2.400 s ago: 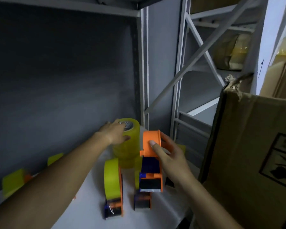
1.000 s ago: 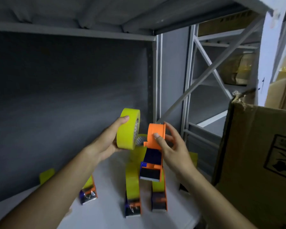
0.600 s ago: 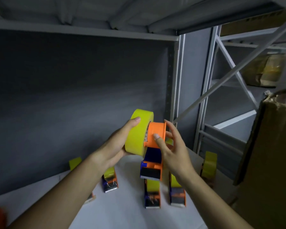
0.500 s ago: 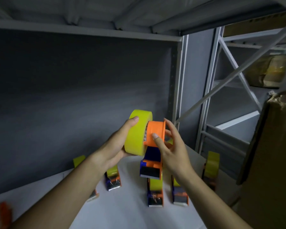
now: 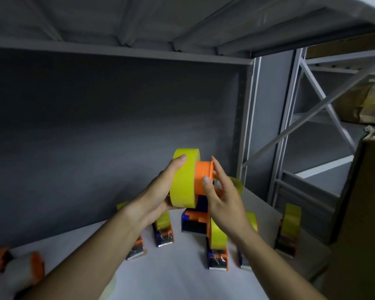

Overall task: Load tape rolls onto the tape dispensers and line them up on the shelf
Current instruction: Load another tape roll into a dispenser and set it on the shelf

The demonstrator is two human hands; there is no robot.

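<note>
My left hand [image 5: 160,191] grips yellow tape roll [image 5: 183,177]; half a second ago roll sat just beside orange plastic spool of hand-held tape dispenser [image 5: 200,180], now partly slid over it. My right hand [image 5: 222,191] clasps dispenser from far side, both held above white shelf [image 5: 178,273]. Judgement: loading midway, roll not yet fully seated. Loaded orange-and-blue dispensers [image 5: 218,250] stand in row below, awaiting this one.

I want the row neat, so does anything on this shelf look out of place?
Yes. At the far left edge, an orange dispenser lies apart from the loaded dispensers standing in the row, and seems tipped over; it is too blurred to say more.
</note>
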